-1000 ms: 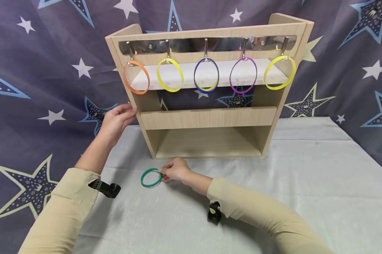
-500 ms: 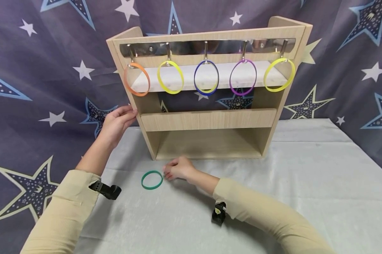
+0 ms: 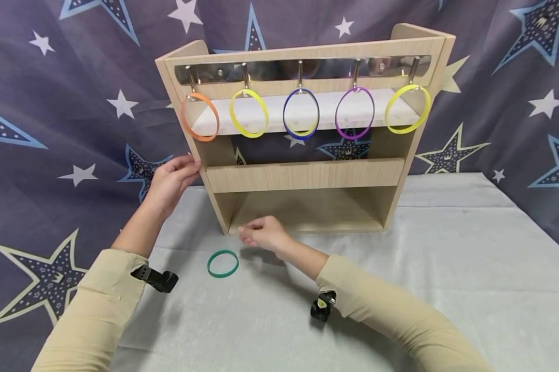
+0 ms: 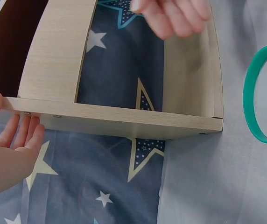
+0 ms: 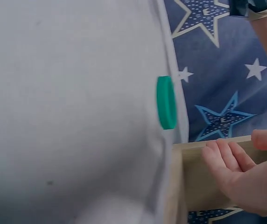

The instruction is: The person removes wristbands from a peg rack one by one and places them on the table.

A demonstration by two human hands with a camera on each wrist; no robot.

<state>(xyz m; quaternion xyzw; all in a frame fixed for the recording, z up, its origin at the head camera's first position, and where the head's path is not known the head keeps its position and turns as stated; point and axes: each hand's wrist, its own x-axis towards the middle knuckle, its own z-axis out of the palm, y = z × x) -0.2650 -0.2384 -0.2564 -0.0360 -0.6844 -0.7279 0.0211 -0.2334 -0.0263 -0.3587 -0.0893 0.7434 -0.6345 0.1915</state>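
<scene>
A small wooden shelf unit (image 3: 303,176) stands on the cloth-covered table. My left hand (image 3: 170,183) grips its left side panel (image 4: 138,122), thumb on one face and fingers on the other. In front of the unit a green ring (image 3: 222,275) lies flat on the cloth. My right hand (image 3: 266,234) is in the air beyond and right of that ring, before the bottom compartment. Its fingers are loosely bent with nothing between them, as the right wrist view also shows for the hand (image 5: 250,179).
Along the unit's top, a metal rail (image 3: 270,70) carries several hooks. From them hang an orange ring (image 3: 204,138), a yellow ring (image 3: 253,135), a blue ring (image 3: 300,137), a purple ring (image 3: 352,137) and another yellow ring (image 3: 402,131). Behind is a star-patterned curtain (image 3: 98,206).
My right hand has let go of the green ring and moved up and slightly right, away from it. The ring stays on the cloth. My left hand keeps its grip on the panel.
</scene>
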